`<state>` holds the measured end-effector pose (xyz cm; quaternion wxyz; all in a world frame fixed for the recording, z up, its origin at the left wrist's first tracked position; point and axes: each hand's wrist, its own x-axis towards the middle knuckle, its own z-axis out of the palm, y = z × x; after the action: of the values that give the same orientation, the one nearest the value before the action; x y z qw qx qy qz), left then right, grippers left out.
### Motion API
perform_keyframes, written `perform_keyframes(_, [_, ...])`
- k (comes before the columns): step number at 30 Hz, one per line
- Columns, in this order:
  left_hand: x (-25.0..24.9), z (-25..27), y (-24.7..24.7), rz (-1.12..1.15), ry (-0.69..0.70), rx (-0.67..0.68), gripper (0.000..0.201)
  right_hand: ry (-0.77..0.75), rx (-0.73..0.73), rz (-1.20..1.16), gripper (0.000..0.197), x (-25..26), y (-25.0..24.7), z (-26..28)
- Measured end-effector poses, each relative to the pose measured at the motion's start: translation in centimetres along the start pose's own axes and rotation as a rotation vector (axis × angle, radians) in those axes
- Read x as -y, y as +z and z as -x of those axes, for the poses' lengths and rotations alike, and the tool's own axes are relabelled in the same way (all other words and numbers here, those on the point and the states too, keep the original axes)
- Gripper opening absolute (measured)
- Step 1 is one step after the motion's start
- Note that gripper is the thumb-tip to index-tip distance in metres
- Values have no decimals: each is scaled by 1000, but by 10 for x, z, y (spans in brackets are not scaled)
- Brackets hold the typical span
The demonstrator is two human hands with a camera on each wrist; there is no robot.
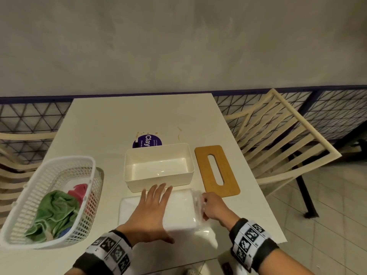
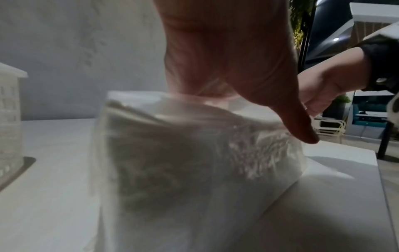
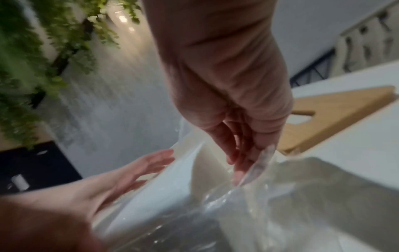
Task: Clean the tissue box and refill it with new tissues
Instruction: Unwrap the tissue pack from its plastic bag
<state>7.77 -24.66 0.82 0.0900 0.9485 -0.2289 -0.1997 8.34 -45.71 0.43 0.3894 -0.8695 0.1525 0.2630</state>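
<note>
head view: purple sticker (image 1: 147, 141) reading "clay" behind tissue box (image 1: 158, 167)

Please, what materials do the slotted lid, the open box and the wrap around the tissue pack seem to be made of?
Lid: looks like wood or bamboo, matte; even honey-brown colour. Grain is too faint to tell which.
Box: probably plastic, smooth and semi-glossy; cream walls with light reflections on the floor inside.
Wrap: thin clear plastic film, glossy; it crinkles and glints where the right hand pinches it, and white tissues show through.
</note>
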Motion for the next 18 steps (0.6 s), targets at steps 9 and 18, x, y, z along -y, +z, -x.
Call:
perform_keyframes(9, [6, 1, 11, -81, 4, 3, 130, -165, 10, -225, 24, -6, 17, 1])
perform_keyframes(18, [5, 1, 8, -37, 1, -128, 121, 193, 350, -641, 5, -16, 9, -8])
